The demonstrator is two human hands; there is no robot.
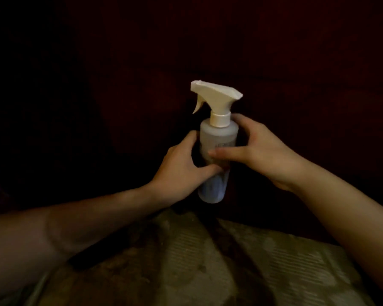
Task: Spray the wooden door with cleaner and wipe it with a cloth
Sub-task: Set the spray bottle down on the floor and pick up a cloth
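Observation:
A translucent spray bottle (pixel 217 138) with a white trigger head is held upright in front of me, its nozzle pointing left. My left hand (pixel 181 171) wraps around the bottle's lower body from the left. My right hand (pixel 259 151) grips the upper body from the right, thumb across the front. Behind the bottle stands the dark reddish wooden door (pixel 296 62), very dim. No cloth is visible.
Below my arms lies a worn, ribbed stone or concrete step (pixel 186 261) with a dark groove running through it. The left side of the scene is almost black and nothing can be made out there.

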